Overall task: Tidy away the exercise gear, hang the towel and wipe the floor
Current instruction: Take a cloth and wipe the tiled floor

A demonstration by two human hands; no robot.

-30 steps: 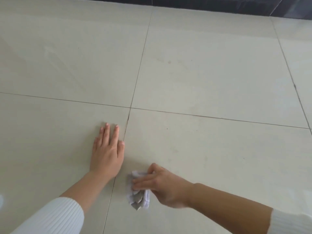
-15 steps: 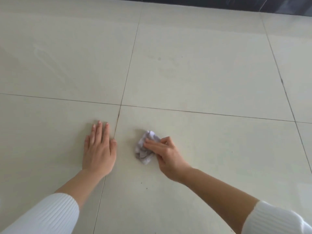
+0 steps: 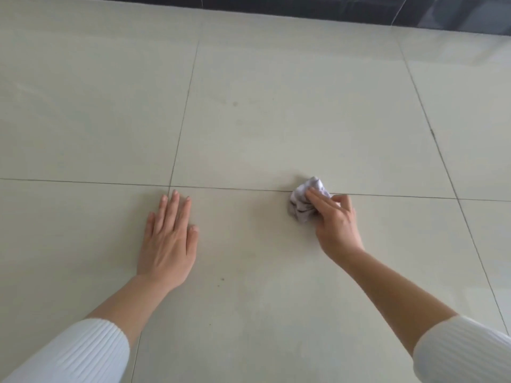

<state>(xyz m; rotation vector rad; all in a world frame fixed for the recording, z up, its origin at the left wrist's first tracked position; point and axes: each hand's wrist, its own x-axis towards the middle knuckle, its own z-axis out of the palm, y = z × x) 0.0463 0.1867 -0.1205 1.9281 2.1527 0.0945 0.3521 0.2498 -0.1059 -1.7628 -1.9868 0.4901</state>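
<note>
Pale tile floor: I lean on it
Left hand: mine, flat, fingers straight, palm pressed down
Right hand: grasping crumpled grey cloth
Cloth: on the grout line, well right of my left hand

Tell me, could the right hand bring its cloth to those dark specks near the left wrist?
Probably yes: the specks lie on open floor, with nothing between them and the cloth that the right hand grips.

Pale cream square floor tiles with thin dark grout lines; crumpled grey-lilac cloth; ribbed white sleeves (both arms).
</note>
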